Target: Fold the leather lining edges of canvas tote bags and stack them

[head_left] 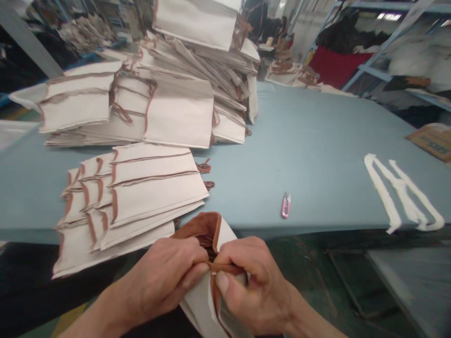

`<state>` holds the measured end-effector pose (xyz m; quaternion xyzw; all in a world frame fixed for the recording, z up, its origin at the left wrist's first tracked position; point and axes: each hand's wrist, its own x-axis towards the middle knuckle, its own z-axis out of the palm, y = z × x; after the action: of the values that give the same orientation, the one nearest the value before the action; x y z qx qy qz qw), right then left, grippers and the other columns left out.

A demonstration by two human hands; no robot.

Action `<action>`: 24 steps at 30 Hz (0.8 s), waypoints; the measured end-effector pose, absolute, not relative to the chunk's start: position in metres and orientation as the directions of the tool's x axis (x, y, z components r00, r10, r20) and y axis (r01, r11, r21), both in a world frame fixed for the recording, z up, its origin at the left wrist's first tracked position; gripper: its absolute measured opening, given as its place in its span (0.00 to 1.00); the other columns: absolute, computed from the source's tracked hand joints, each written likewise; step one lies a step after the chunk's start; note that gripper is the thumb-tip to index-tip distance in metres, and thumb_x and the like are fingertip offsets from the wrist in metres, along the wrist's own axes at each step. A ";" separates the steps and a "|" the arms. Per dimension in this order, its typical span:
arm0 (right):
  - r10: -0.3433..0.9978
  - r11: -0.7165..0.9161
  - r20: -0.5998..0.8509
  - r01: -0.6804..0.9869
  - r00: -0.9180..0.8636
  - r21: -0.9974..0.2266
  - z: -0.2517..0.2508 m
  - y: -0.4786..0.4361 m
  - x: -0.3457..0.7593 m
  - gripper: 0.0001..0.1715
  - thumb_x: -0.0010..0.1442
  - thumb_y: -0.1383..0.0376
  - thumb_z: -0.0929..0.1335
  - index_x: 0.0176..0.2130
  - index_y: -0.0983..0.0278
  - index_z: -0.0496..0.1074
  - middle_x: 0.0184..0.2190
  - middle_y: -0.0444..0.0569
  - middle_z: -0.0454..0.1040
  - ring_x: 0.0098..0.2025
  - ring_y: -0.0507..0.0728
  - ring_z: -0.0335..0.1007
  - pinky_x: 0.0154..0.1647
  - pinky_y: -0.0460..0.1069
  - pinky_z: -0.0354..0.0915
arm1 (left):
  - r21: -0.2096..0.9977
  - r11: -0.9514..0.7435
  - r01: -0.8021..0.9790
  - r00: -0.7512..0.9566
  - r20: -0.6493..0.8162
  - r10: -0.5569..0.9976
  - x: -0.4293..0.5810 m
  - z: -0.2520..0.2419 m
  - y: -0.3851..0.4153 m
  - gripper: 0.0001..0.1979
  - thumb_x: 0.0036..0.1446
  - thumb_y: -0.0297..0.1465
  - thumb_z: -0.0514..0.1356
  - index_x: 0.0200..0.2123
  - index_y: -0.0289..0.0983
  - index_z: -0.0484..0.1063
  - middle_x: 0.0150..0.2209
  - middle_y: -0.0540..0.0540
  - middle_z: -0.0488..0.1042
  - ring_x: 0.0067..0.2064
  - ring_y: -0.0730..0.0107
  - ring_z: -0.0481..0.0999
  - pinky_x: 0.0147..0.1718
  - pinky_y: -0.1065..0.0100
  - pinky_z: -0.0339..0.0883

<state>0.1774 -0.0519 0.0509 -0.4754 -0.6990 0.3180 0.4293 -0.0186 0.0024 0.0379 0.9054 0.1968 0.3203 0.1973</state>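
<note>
- My left hand (165,277) and right hand (253,286) are close together at the near edge of the table, knuckles almost touching.
- Both are clamped on a cream cloth bag (201,307). It hangs off the table edge towards me, with its brown lining (200,227) showing at the open top.
- Both thumbs and forefingers pinch a brown strap (227,268) that runs across the bag's mouth.
- Just beyond my left hand lies a fanned pile of flat bags (148,197), cream with brown edging, overhanging the table edge.
- Behind it are taller stacks of bags (176,108), piled unevenly.
- Pink thread snips (285,205) lie on the blue table (317,141), right of my hands and apart from them.
- White fabric strips (401,192) lie far right near the edge, and a cardboard box (431,140) sits beyond them.
</note>
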 end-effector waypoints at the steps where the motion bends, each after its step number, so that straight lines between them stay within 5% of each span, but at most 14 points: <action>1: 0.943 0.331 0.284 0.384 -0.174 -0.862 0.050 -0.052 0.177 0.08 0.48 0.70 0.61 0.22 0.60 0.58 0.17 0.38 0.63 0.20 0.48 0.58 0.24 0.44 0.56 | 0.504 -0.837 0.214 0.713 0.505 0.486 -0.018 0.036 0.003 0.12 0.77 0.26 0.47 0.38 0.42 0.63 0.26 0.56 0.71 0.24 0.74 0.70 0.26 0.72 0.61; 6: 0.921 0.387 0.325 0.389 -0.217 -0.836 0.049 -0.050 0.176 0.07 0.50 0.71 0.62 0.23 0.60 0.64 0.19 0.39 0.67 0.22 0.50 0.62 0.28 0.45 0.60 | 0.675 -0.705 0.217 0.770 0.325 0.548 -0.021 0.046 0.002 0.15 0.79 0.32 0.45 0.39 0.42 0.67 0.31 0.54 0.74 0.31 0.72 0.74 0.34 0.73 0.66; 13: 0.883 0.462 0.357 0.424 -0.306 -0.779 0.054 -0.047 0.183 0.12 0.56 0.71 0.65 0.23 0.61 0.60 0.19 0.37 0.62 0.22 0.49 0.57 0.27 0.46 0.53 | 0.658 -0.663 0.357 0.809 0.138 0.572 -0.018 0.068 -0.004 0.19 0.79 0.33 0.46 0.33 0.42 0.66 0.30 0.54 0.72 0.30 0.70 0.70 0.30 0.68 0.59; 24: 0.886 0.462 0.343 0.535 -0.312 -0.707 0.059 -0.053 0.203 0.13 0.60 0.71 0.64 0.24 0.62 0.62 0.19 0.38 0.63 0.23 0.49 0.58 0.27 0.46 0.51 | 0.783 -0.539 0.311 0.713 0.183 0.677 0.004 0.059 -0.017 0.18 0.77 0.31 0.51 0.30 0.41 0.63 0.25 0.57 0.69 0.25 0.75 0.69 0.26 0.71 0.58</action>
<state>0.2028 -0.0535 0.0588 -0.4594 -0.7733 0.2406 0.3647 0.0043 -0.0170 0.0593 0.8437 0.2927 0.2402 0.3805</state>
